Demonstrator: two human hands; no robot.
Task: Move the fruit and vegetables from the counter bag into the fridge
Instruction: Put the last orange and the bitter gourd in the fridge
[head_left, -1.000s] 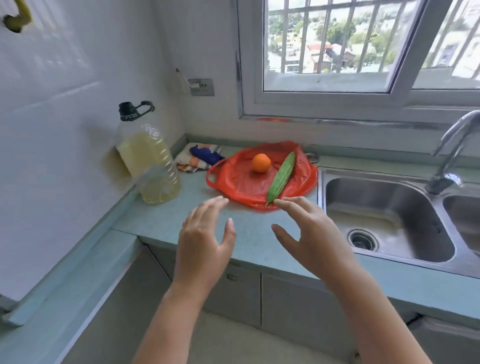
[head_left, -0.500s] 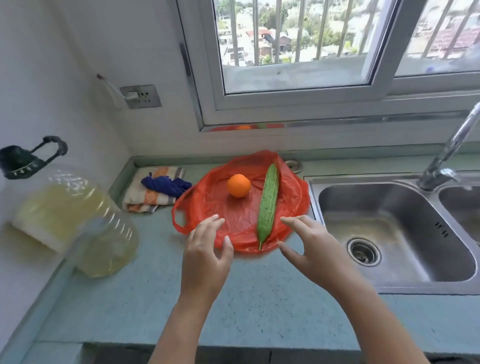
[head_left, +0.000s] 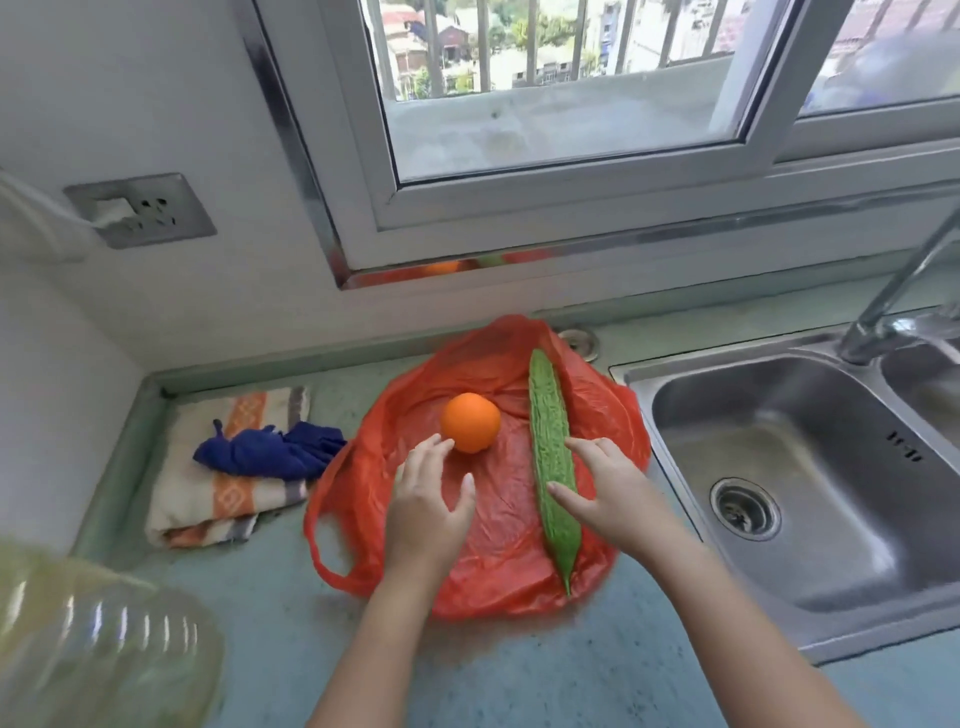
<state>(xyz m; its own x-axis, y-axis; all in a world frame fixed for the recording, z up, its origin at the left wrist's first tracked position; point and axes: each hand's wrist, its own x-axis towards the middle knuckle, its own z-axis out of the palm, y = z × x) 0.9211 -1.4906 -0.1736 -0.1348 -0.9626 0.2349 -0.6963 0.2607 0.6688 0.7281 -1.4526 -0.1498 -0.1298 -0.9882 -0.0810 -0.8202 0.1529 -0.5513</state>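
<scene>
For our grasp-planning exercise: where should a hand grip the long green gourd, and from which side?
Grip the gourd round its thick middle, from above, beside the right hand: it lies flat on the red bag, tapering toward its near tip.

Both bare forearms enter from the lower edge and extend forward over the red bag (head_left: 498, 564). The left grip (head_left: 423, 512) is palm down above the bag's middle, fingers straight and close together, thumb spread to the right. It holds nothing. The right grip (head_left: 615, 496) is above the bag's right half, fingers relaxed, thumb extended leftward. It holds nothing.
</scene>
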